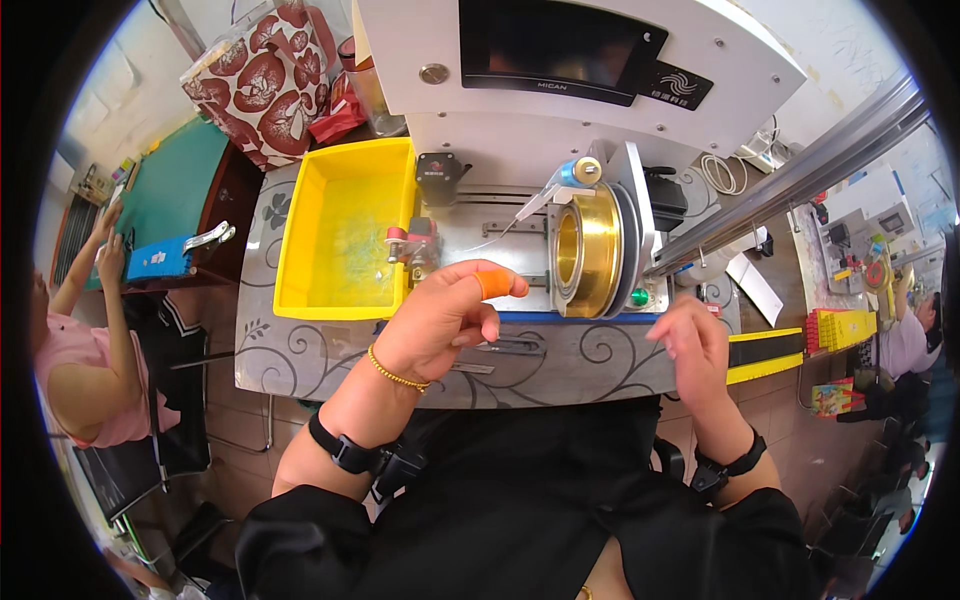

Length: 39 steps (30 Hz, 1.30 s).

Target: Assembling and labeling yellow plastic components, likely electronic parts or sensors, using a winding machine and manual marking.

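Note:
My left hand is raised over the near edge of the table, in front of the machine. An orange wrap covers one of its fingers; that finger points right, and the others are bent loosely with gaps between them. Nothing shows in its grasp. To the right, my right hand hovers near the machine's right front corner, fingers bent together; whatever they may pinch is too small to see. Between the hands stands a gold spool ring against a grey disc. A blue-bodied nozzle leans beside the ring, its pale tip pointing down left.
A yellow bin with clear strands inside stands left of a black motor and a red-and-metal fitting. The white machine housing rises behind. Metal tools lie on the patterned table. Other people work at both sides.

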Available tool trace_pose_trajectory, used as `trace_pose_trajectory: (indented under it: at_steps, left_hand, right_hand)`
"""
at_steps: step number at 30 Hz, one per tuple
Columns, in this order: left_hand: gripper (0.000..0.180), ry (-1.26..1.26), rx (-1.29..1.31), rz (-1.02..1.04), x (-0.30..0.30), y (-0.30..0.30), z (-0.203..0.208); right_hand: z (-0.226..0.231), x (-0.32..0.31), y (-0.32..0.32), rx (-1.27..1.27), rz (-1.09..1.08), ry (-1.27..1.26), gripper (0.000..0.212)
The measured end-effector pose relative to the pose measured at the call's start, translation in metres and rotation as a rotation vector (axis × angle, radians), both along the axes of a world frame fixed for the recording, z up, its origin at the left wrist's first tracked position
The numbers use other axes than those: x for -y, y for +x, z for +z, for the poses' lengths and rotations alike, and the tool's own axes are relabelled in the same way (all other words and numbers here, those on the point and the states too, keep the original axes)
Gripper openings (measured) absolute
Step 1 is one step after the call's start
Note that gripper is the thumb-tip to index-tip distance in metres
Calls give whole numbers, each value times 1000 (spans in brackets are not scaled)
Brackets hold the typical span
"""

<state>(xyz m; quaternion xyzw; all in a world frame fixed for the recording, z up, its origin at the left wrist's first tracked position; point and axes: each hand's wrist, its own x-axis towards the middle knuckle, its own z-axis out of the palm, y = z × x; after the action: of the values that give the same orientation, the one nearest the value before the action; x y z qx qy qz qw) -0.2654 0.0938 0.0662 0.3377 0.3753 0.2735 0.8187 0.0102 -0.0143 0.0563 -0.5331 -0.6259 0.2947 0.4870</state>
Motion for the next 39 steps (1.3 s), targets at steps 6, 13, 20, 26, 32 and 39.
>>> trace_pose_trajectory:
  at_steps: [6,13,20,26,32,39]
  left_hand:
    - [16,11,1,-38,-1,-3,-9]
    - [18,56,55,-49,2,-4,-12]
    - [17,245,-106,-19,6,-5,-25]
    - [28,543,-432,17,15,-2,-29]
    - [31,839,-958,-273,38,-21,-7]
    - [32,583,-276,-555,57,35,58]
  right_hand:
    - [52,-21,-55,344,126,313,12]
    - [53,-38,-74,519,29,414,25]
    - [32,-15,-39,354,-62,297,18]
    - [4,13,0,198,-213,209,10]
    - [-6,23,44,-321,-469,106,16]
    - [11,-13,62,-517,-453,118,17]
